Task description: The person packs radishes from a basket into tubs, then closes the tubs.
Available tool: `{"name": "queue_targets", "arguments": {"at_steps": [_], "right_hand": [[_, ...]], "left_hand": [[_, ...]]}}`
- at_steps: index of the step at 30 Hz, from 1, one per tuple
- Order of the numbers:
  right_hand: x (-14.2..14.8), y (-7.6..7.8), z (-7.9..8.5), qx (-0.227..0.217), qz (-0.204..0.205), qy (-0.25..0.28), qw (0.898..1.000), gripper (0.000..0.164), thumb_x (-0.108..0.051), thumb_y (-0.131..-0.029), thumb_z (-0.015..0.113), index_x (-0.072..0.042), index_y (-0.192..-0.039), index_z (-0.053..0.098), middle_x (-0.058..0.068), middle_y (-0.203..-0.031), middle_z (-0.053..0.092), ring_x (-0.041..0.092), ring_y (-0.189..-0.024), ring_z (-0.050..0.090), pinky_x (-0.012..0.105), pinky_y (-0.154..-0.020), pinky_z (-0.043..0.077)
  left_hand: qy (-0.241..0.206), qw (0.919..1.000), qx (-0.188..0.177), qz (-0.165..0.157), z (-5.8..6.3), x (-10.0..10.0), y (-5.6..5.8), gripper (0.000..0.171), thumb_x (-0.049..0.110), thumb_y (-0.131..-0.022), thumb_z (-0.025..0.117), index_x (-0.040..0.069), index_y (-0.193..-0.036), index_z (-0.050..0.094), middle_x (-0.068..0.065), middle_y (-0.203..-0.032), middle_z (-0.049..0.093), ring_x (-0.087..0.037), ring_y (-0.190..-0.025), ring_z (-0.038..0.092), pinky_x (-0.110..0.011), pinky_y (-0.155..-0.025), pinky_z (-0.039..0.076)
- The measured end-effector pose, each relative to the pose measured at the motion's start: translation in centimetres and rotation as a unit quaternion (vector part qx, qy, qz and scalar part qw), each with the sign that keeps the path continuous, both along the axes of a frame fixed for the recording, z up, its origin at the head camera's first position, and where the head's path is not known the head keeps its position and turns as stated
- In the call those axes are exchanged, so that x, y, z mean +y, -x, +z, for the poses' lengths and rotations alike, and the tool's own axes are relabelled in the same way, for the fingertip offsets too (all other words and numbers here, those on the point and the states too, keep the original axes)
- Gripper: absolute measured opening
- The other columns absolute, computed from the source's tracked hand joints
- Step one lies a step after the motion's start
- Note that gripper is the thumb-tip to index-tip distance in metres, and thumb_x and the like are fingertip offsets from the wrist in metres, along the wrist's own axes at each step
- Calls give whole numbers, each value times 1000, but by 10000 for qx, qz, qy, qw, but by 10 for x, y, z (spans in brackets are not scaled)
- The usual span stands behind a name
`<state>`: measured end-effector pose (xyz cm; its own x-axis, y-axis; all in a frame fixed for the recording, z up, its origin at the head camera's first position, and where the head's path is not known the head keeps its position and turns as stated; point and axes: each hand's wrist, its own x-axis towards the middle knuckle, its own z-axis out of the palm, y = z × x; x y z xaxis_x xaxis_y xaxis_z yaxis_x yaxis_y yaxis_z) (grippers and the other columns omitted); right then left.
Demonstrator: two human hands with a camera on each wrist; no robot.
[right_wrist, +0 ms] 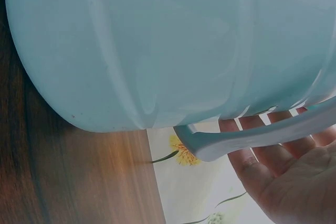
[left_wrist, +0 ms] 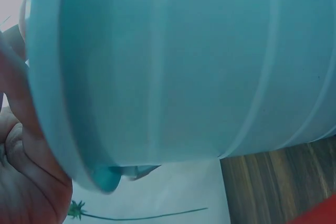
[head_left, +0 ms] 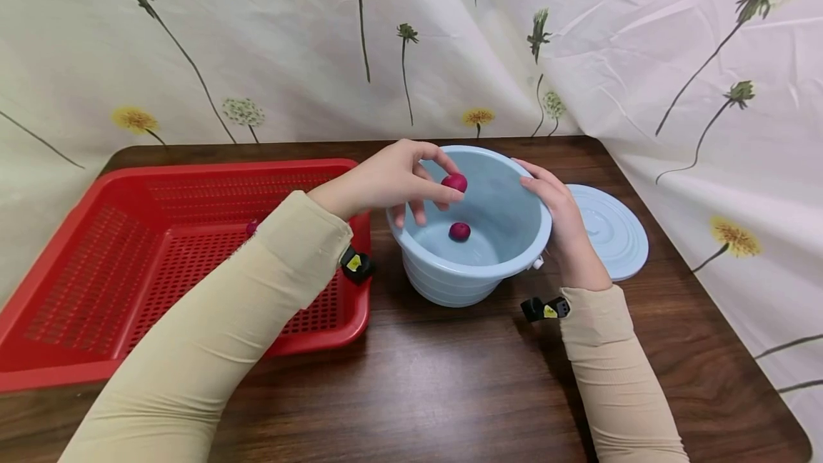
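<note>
Small, round, dark magenta item [head_left: 455, 182] sits at the fingertips of the left hand [head_left: 411, 178], between thumb and index finger, above the mouth of a pale blue, ribbed plastic bucket [head_left: 444, 283]. Left grip: thumb and index finger pinch the item, closed to about its width; the other fingers hang below, loosely bent, over the near-left part of the opening. A second dark magenta item [head_left: 459, 232] lies on the bucket's inside floor, below the pinch and apart from it. Right hand [head_left: 561, 214] grips the bucket at its right side: thumb at the rim, fingers along the outer wall; the right wrist view shows these fingers behind the curved, pale plastic handle [right_wrist: 262, 137]. A third magenta item [head_left: 251, 227], partly hidden by the left sleeve [head_left: 257, 291], lies in the red, perforated plastic basket [head_left: 352, 331], left of the bucket. Round, pale blue lid [head_left: 614, 234] rests on the dark brown wood-grain table [head_left: 444, 384], right of the bucket, partly behind the right hand.
</note>
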<state>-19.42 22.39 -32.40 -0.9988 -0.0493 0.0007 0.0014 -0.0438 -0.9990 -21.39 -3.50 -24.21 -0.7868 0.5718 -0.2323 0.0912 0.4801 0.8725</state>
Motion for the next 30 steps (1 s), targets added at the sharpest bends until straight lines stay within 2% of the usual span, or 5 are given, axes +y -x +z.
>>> {"name": "queue_targets", "arguments": {"at_steps": [8,14,24,30], "right_hand": [[1,0,1,14,31,-54,10000,45,-27,-103,45,-13,-146,48,6,-146,49,19,-130,49,36,-108,39],[1,1,0,13,34,24,10000,45,-25,-103,45,-11,-145,48,6,-145,50,18,-130,49,33,-107,39],[0,0,0,2,-31,55,10000,44,-24,-102,47,-12,-144,51,5,-143,52,17,-127,51,27,-101,44],[0,-1,0,-169,-77,204,9996,44,-28,-101,50,-17,-143,52,6,-146,51,20,-130,50,38,-109,39]], "left_hand": [[372,9993,85,-10,-3,5,2,40,29,-87,77,18,-121,58,-12,-99,74,-23,-60,67,-27,-48,51],[785,9966,243,109,-5,4,4,40,31,-86,78,16,-118,59,-9,-91,75,-17,-54,64,-25,-49,51],[886,9949,398,265,-8,3,4,39,30,-86,78,15,-117,59,-7,-82,73,-16,-47,58,-24,-48,51],[1003,9938,414,258,-8,4,3,41,29,-87,77,15,-120,58,-6,-80,73,-15,-45,57,-25,-49,53]]}}
